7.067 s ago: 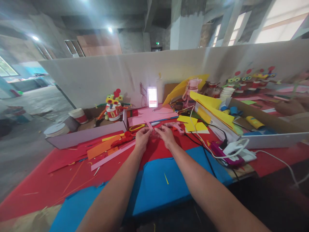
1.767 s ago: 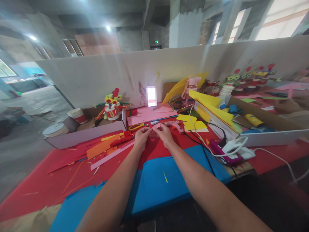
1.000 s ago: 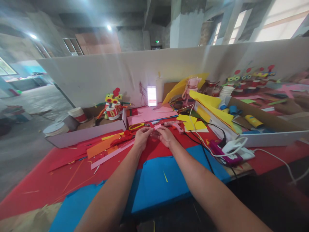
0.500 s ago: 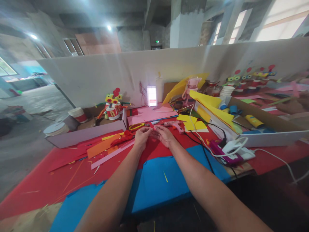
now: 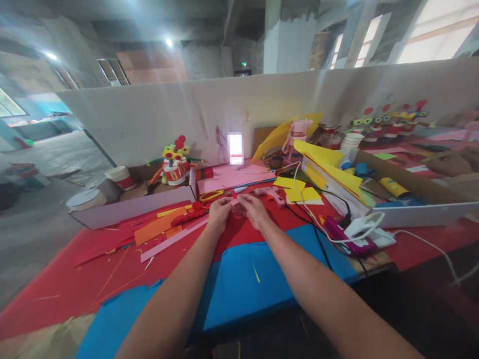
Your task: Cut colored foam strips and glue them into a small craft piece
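Note:
Both hands meet over the red tabletop, pinching a small piece of pink paper (image 5: 235, 202) between their fingertips. My left hand (image 5: 220, 211) is closed on its left side; my right hand (image 5: 255, 211) is closed on its right side. The fingers cover much of the piece, so its full shape is hidden. Just beyond the hands lie yellow-handled scissors (image 5: 211, 196) and a pink glue gun (image 5: 274, 195). A long pink paper strip (image 5: 174, 239) rests left of my left hand, beside orange paper (image 5: 155, 228). Blue sheets (image 5: 243, 279) lie under my forearms.
A box (image 5: 130, 207) with a paper-cup robot figure (image 5: 174, 167) stands at the left. At the right are a box (image 5: 422, 215) of coloured tubes and a purple power strip (image 5: 350, 237) with trailing cables. A co-worker's hands (image 5: 449, 162) show at far right.
The pink paper between my fingertips has turned and shows a flatter face; my fingers have shifted slightly. At far right, a co-worker's hands have come further into view.

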Available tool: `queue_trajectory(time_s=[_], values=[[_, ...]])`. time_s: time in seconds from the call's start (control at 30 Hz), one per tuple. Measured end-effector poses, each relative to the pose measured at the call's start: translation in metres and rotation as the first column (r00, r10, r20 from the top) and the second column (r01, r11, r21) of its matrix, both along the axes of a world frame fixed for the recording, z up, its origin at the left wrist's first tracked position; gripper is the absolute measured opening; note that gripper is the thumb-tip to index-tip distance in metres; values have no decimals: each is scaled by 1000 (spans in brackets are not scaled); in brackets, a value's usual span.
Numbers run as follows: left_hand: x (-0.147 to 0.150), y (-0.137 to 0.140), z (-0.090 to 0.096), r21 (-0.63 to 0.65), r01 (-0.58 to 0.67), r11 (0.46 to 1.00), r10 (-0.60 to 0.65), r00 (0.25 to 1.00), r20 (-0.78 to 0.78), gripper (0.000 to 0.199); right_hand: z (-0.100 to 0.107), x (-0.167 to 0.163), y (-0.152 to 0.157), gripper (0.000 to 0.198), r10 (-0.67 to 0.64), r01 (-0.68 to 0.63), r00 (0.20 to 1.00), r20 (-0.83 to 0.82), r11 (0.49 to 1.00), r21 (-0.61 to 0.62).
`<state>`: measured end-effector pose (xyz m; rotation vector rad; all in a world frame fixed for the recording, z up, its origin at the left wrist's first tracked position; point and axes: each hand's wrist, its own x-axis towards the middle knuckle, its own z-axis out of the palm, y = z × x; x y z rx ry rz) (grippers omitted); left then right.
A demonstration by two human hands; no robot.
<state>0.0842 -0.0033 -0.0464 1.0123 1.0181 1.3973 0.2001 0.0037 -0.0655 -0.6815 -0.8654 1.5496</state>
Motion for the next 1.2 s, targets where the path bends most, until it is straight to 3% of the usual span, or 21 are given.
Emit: queue_trajectory(time_s=[0.27, 0.43, 0.53, 0.67, 0.83, 1.2], values=[[-3, 3, -3, -51, 7, 999, -4, 999, 53, 34, -6, -6, 4, 32, -163, 130, 964, 212, 978, 163], [-1, 2, -1, -66, 60, 996, -52, 992, 119, 36, -5, 1, 7, 19, -396, 273, 837, 378, 900, 340], [2, 0, 0, -37, 91, 995, -85, 986, 145, 38, -3, 1, 6, 17, -444, 306, 812, 378, 876, 373], [0, 1, -3, 43, 97, 994, -100, 992, 76, 35, -3, -5, 5, 21, -381, 276, 868, 319, 903, 328], [-6, 6, -7, 13, 26, 1000, -27, 998, 63, 37, -2, -9, 6, 32, -158, 133, 977, 140, 976, 175], [-6, 3, -3, 45, 43, 998, -45, 998, 37, 34, 1, -2, 2, 37, -65, 47, 993, 103, 985, 168]])
